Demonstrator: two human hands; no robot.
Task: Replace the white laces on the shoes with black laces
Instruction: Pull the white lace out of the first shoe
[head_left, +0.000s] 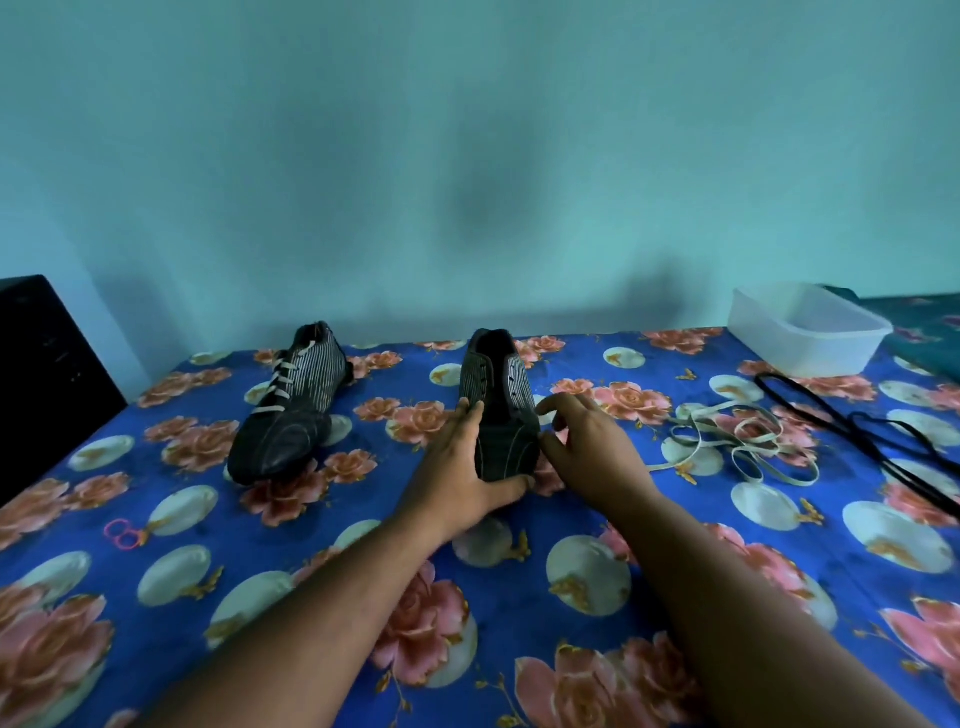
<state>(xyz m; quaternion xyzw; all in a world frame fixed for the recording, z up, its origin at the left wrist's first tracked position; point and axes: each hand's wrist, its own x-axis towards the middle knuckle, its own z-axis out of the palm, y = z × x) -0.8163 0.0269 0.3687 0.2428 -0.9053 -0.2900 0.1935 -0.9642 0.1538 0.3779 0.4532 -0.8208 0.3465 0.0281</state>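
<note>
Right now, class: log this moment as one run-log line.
left hand grips unlaced shoe | right hand beside it, holding nothing | white lace out | other shoe laced white | black laces unused

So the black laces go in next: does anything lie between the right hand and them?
Yes. The loose white lace lies in a tangle on the flowered blue cloth, between the right hand and the long black laces farther right. The hand could pass over it.

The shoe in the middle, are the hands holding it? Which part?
The left hand grips the unlaced shoe round its toe end. The right hand is beside it, fingers loosely curled, holding nothing.
</note>
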